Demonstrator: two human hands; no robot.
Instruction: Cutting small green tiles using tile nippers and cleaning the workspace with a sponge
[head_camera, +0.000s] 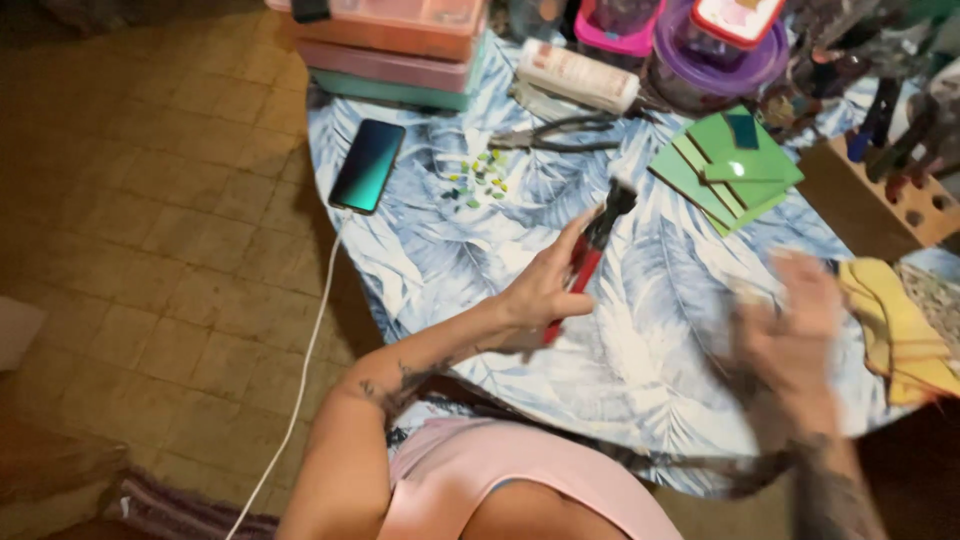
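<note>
My left hand (545, 285) grips a pair of red-handled nippers (592, 250), its black head pointing up and away over the leaf-patterned tablecloth (640, 340). To the right, my right hand (795, 325) is blurred by motion above the cloth; whether it holds anything cannot be made out. Several small green and yellow tile chips (478, 180) lie scattered beyond my left hand. A stack of green tile pieces (725, 170) rests further right.
A phone (367, 165) with a white cable lies at the table's left edge. Stacked plastic boxes (395, 50), a white bottle (578, 75), dark pliers (560, 135), purple and pink containers, a wooden tool holder (905, 195) and a yellow cloth (900, 330) ring the table.
</note>
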